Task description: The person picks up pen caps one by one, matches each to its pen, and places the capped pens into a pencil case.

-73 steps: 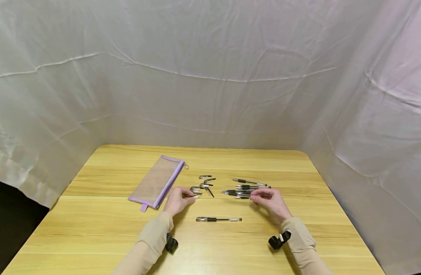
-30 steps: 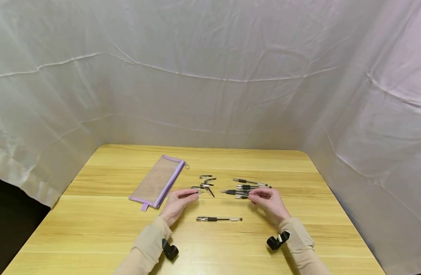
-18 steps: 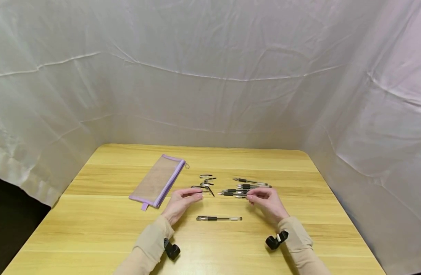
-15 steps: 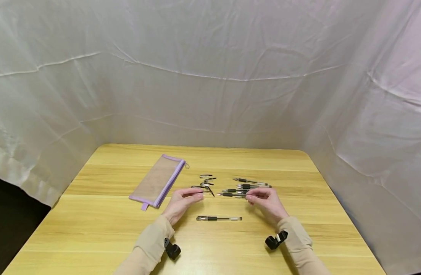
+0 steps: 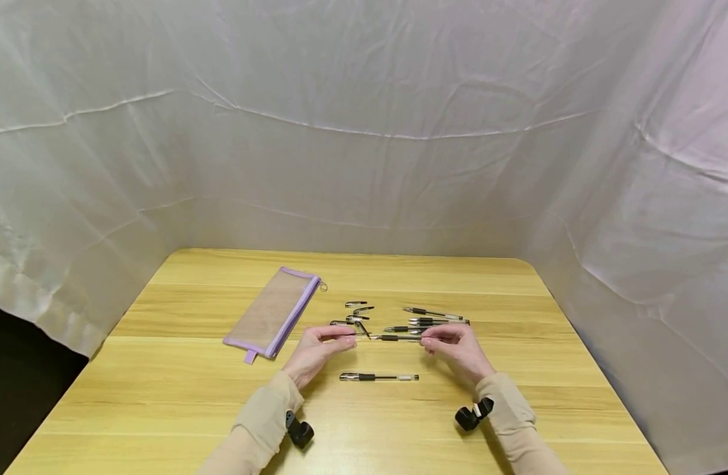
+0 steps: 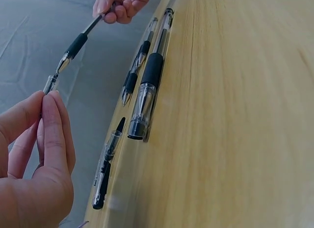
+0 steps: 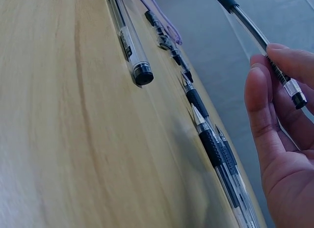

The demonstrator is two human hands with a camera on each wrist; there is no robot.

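Observation:
Between thumb and fingers, my left hand (image 5: 317, 351) pinches a clear pen cap (image 6: 50, 84), mostly covered by the fingertips. My right hand (image 5: 457, 351) pinches an uncapped gel pen (image 5: 392, 338) near its rear end, with the black grip and tip pointing left. In the left wrist view the pen's metal tip is right at the mouth of the cap, the two nearly in line. Both are held up above the table. Behind the hands lie several loose caps (image 5: 356, 304) on the left and several uncapped pens (image 5: 433, 314) on the right.
A capped gel pen (image 5: 378, 377) lies crosswise on the wooden table (image 5: 364, 429), in front of the hands. To the left is a purple-edged mesh zip pouch (image 5: 271, 313). Pale cloth (image 5: 364, 191) hangs around the table's back and sides.
My left hand has lifted a cap off the table and shifted right. The right hand has drawn its pen out from the others and moved left, bringing the tip to the cap.

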